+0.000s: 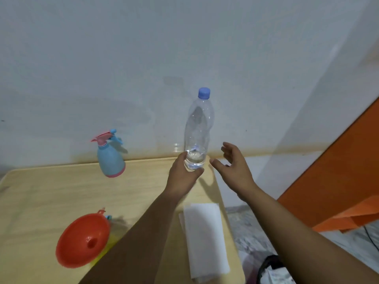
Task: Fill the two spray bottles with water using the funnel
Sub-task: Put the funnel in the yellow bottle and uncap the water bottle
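A clear plastic water bottle [198,128] with a blue cap stands upright near the table's far right corner, holding only a little water at the bottom. My left hand [182,177] grips its base. My right hand [231,167] hovers just to the right of the bottle, fingers apart, touching nothing. A blue spray bottle [110,158] with a pink trigger head stands at the back of the table. An orange funnel [84,240] sits in the neck of a yellow bottle [104,251] at the front left, which the funnel and my arm mostly hide.
A folded white cloth [205,240] lies on the wooden table [51,197] near its right edge. A white wall rises right behind the table. Orange panels [338,191] lean at the right, and a dark bag [272,271] sits on the floor.
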